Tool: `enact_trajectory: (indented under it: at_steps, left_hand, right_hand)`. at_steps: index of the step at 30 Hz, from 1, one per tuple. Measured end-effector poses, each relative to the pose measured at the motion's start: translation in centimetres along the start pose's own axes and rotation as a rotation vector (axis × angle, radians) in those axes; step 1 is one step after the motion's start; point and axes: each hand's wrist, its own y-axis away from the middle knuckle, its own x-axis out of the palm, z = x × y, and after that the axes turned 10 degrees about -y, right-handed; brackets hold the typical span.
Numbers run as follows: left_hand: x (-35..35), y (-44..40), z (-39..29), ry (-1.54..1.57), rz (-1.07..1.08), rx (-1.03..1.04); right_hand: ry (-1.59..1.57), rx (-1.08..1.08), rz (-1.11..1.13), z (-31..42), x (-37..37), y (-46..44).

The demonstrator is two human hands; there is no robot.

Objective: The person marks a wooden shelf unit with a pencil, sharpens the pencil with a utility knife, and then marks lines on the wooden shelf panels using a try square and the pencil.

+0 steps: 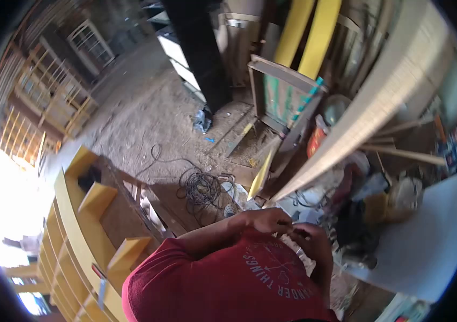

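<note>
Both hands are close together in front of my red shirt [239, 273]. My left hand [272, 220] reaches in from the left with its fingers curled and closed. My right hand [312, 240] is bent inward, its fingers pinched and almost touching the left fingertips. Whatever sits between the fingers, if anything, is too small to make out. To the left, a hand tool [99, 284] with a red and black handle and a flat metal blade lies on a yellow wooden frame [72, 214].
A tangled black cable [201, 188] lies on the dusty floor ahead. A long pale board [362, 118] slants up to the right. A green-stained wooden frame [287, 96] and yellow planks [319, 37] stand behind. Cluttered items and a white panel [427, 236] are at right.
</note>
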Motion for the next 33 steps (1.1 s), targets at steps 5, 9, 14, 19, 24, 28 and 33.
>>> enact_trajectory:
  at_steps: [5, 9, 14, 19, 24, 28, 33]
  left_hand:
    - [-3.5, 6.1, 3.9, 0.131, -0.063, 0.066]
    - [-6.0, 11.2, 6.6, 0.322, -0.103, 0.054]
    - [-9.7, 16.5, 10.7, 0.364, -0.339, 0.067]
    - [-12.9, 23.5, 13.3, 0.313, -0.658, 0.061]
    - [-14.2, 29.5, 15.1, 0.281, -0.944, -0.015]
    - [-14.0, 34.2, 14.0, 0.197, -1.159, -0.045]
    - [-11.4, 35.9, 13.2, 0.184, -1.384, -0.098]
  right_hand:
    - [0.103, -0.106, 0.139, 4.2, 4.9, -6.1]
    - [0.175, -0.229, 0.277, 4.3, 8.5, -11.8]
    - [0.199, -0.305, 0.314, 8.8, 15.2, -19.2]
    - [0.196, -0.129, 0.409, 8.5, 21.6, -26.8]
    - [0.233, -0.348, 0.585, 11.2, 28.7, -32.9]
    - [0.230, -0.321, 0.647, 12.4, 33.0, -34.6]
    - [0.168, -0.360, 0.772, 12.6, 36.0, -35.0]
